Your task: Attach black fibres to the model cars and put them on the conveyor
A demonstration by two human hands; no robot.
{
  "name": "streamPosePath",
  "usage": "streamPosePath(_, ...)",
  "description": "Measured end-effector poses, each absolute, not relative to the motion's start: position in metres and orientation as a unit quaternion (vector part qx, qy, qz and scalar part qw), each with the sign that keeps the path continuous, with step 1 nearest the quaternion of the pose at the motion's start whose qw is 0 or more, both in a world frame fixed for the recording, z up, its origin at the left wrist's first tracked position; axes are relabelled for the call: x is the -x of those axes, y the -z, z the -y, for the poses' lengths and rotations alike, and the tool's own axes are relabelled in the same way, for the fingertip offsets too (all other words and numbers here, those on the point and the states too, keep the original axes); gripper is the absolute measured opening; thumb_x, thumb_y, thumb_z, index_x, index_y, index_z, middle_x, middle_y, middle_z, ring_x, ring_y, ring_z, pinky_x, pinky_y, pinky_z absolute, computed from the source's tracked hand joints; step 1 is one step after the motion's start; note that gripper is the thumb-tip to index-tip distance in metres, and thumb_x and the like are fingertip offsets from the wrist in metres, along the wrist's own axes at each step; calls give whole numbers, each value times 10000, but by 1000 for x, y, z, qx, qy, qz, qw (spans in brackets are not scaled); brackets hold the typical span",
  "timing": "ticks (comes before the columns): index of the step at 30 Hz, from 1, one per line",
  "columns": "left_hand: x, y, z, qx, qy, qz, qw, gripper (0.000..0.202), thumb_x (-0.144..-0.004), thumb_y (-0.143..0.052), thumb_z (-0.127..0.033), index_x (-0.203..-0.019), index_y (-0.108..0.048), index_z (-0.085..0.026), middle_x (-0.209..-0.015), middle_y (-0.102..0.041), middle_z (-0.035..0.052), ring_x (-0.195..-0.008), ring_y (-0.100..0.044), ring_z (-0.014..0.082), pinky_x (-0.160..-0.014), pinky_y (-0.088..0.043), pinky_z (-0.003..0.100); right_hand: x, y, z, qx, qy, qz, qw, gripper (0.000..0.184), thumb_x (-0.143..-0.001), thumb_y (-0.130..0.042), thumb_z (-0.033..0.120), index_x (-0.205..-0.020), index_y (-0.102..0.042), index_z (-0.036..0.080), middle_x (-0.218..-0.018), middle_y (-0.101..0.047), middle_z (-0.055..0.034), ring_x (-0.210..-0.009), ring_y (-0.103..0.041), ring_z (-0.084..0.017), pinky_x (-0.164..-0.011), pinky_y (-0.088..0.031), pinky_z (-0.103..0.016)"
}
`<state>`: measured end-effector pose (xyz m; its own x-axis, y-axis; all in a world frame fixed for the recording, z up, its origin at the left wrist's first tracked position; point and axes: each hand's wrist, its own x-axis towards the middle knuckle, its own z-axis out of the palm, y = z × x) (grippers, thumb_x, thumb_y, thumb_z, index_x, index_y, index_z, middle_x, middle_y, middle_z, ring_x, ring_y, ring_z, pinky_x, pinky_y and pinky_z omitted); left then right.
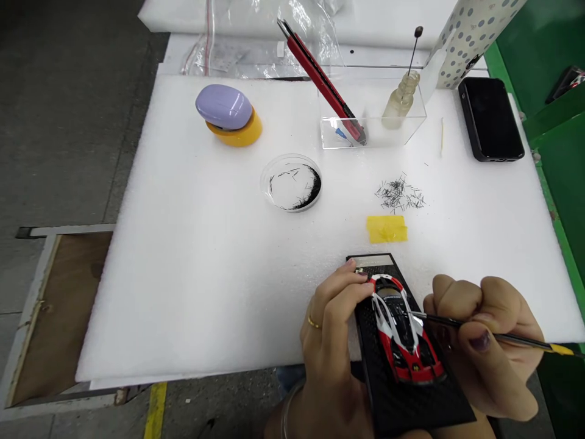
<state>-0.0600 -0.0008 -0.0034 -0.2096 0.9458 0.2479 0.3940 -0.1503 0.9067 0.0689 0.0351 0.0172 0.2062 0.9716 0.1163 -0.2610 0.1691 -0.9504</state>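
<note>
At the near edge of the white foam worktop [205, 274], right of its middle, one red-and-white model car [402, 332] sits on one black display base [411, 402] that juts out over the edge. The car's long axis runs from the far edge to the near edge, swinging a little to the right as it comes nearer. Its rounded white end points away, its red vented end toward the person.

The left hand [331, 341], a ring on one finger, curls narrowly round the base's left side, fingertips touching the car's far end. The right hand [489, 341] is closed in a pen grip on one thin dark tool [457, 322], whose tip rests on the car's roof. A yellow band marks the tool's rear end.

Just beyond the base lies one piece of yellow tape [386, 228], then a loose scatter of thin black pins [400, 196], too many and too small to count. Near the middle stands one round clear dish [291, 182] with more of them. Along the far edge are one purple-and-yellow gadget [227, 114], one clear box [372, 122] holding one red knife [320, 76] and one small bottle [401, 97], and one black phone [490, 119] in the far right corner. No writing can be read anywhere.
</note>
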Motion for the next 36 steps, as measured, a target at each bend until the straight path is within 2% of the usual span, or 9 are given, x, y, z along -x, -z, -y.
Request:
streamPosePath(5, 59, 6, -2, -572, -520, -580, 256, 270, -1030, -541, -336, -1279, -600, -247, -1262, -650, 51, -1298, -615, 248, -1094, -559, 421, -65, -20, -34, 456, -470, 400, 641, 275, -872, -727, 283, -743, -487, 253, -537, -385, 36, -475, -300, -139, -434, -217, -302)
streamPosePath(11, 56, 2, -6, -561, -521, -592, 251, 242, -1036, -520, -343, -1226, -615, -227, -1184, -682, 75, -1266, -643, 285, -1053, -586, 504, -64, -20, -35, 471, -449, 418, 634, 313, -875, -720, 312, -737, -444, 257, -535, -358, 44, -462, -291, -137, -439, -207, -297)
streamPosePath(17, 55, 1, -6, -557, -527, -586, 261, 246, -1031, -554, -332, -1254, -606, -241, -1218, -674, 50, -1303, -615, 251, -1103, -554, 446, -63, -21, -34, 484, -436, 436, 621, 332, -893, -707, 342, -748, -419, 262, -540, -364, 43, -459, -304, -140, -462, -223, -305)
streamPosePath(20, 56, 2, -6, -560, -528, -580, 265, 270, -1020, -581, -350, -1267, -605, -243, -1213, -676, 41, -1308, -608, 249, -1112, -545, 429, -61, -22, -34, 484, -440, 428, 624, 330, -897, -706, 335, -744, -423, 261, -539, -373, 40, -465, -297, -140, -464, -220, -308)
streamPosePath(25, 58, 3, -5, -566, -535, -569, 264, 252, -1043, -520, -297, -1273, -604, -238, -1214, -676, 35, -1311, -602, 225, -1124, -532, 400, -61, -22, -34, 467, -454, 416, 635, 323, -879, -721, 299, -733, -437, 249, -530, -372, 38, -475, -285, -135, -451, -188, -302)
streamPosePath(33, 58, 4, -6, -565, -537, -566, 268, 257, -1041, -529, -307, -1276, -600, -231, -1216, -673, 40, -1319, -595, 230, -1136, -518, 403, -63, -21, -35, 448, -467, 415, 639, 298, -884, -726, 266, -747, -462, 243, -545, -381, 38, -491, -299, -132, -465, -192, -303)
streamPosePath(36, 57, 3, -6, -569, -534, -566, 265, 249, -1038, -524, -263, -1272, -602, -224, -1213, -674, 33, -1320, -593, 216, -1135, -515, 384, -62, -22, -35, 456, -460, 412, 640, 309, -883, -732, 269, -739, -459, 240, -546, -372, 40, -491, -299, -127, -466, -193, -301)
